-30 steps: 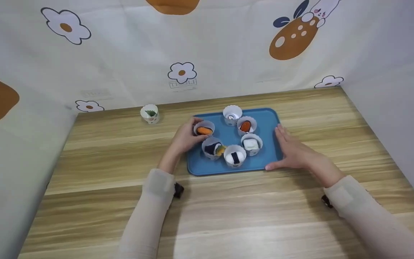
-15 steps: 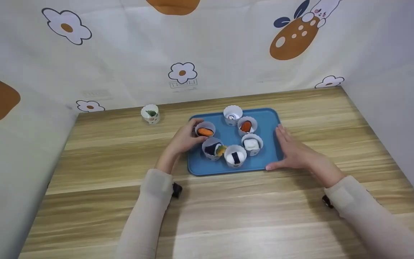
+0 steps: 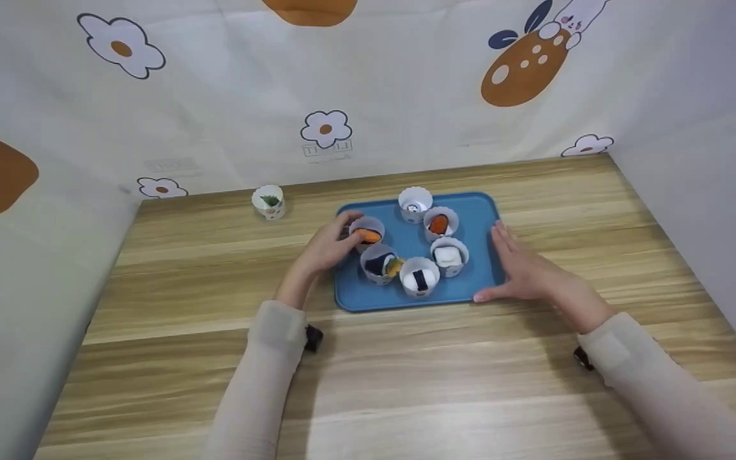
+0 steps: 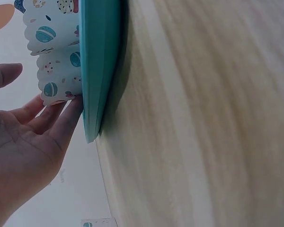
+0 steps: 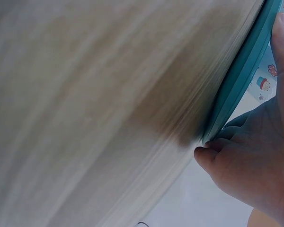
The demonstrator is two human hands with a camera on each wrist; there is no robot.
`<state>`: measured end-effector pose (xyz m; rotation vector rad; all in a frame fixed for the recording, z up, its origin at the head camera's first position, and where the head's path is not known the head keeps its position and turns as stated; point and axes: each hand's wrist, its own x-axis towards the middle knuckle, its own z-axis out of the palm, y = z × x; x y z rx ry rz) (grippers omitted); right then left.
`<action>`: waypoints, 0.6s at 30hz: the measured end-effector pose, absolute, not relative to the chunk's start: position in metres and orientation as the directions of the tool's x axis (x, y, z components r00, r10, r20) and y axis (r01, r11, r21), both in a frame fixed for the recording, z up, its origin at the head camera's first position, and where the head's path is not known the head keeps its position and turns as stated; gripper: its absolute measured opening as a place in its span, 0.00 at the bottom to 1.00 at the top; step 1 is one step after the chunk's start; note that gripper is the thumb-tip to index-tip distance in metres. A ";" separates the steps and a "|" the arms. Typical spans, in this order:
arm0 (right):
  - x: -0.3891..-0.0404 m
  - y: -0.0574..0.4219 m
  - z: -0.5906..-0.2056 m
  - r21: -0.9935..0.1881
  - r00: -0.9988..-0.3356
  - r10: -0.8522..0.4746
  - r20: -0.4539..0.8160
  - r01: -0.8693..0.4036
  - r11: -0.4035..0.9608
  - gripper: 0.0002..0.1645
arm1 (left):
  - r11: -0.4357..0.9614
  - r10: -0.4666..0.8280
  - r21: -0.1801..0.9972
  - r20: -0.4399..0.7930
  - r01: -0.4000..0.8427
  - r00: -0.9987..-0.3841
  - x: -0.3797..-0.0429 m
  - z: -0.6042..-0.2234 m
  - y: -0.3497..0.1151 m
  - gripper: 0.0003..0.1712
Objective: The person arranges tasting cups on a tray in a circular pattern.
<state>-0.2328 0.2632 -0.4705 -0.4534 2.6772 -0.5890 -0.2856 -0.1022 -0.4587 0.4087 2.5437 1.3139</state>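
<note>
Several white paper cups with scalloped rims stand on a blue tray (image 3: 403, 236), each with a toy sushi piece inside. My left hand (image 3: 326, 246) is at the tray's left side, its fingers against the cup (image 3: 360, 225) with an orange-topped sushi. In the left wrist view the fingertips touch that patterned cup (image 4: 60, 78) while the thumb stands apart from it. My right hand (image 3: 524, 271) lies along the tray's right edge, thumb at the front corner, fingers extended. The right wrist view has the right hand (image 5: 258, 156) against the tray rim (image 5: 244, 66).
One more paper cup (image 3: 269, 206), with a green leaf-like piece inside, stands on the wooden table (image 3: 214, 281) left of the tray. A pale printed curtain (image 3: 400, 89) closes off the back and sides.
The cup with the orange-topped sushi has shifted slightly right and toward the front, close to its neighbour. My left thumb has moved from its front rim to over the opening. The right hand stays put.
</note>
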 end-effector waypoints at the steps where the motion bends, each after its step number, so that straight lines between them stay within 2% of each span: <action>1: -0.233 0.263 -0.470 -0.454 -0.883 -0.379 -0.276 -0.228 0.861 0.84 | 0.549 0.352 0.827 -0.094 0.124 -0.931 -0.285 -0.459 -0.102 0.29; 7: -0.232 0.262 -0.471 -0.459 -0.883 -0.380 -0.276 -0.227 0.859 0.84 | 0.534 0.314 0.843 -0.117 0.073 -0.942 -0.287 -0.459 -0.104 0.29; 18: -0.233 0.263 -0.470 -0.443 -0.883 -0.384 -0.271 -0.240 0.864 0.84 | 0.493 0.268 0.864 -0.039 0.102 -0.963 -0.288 -0.456 -0.112 0.27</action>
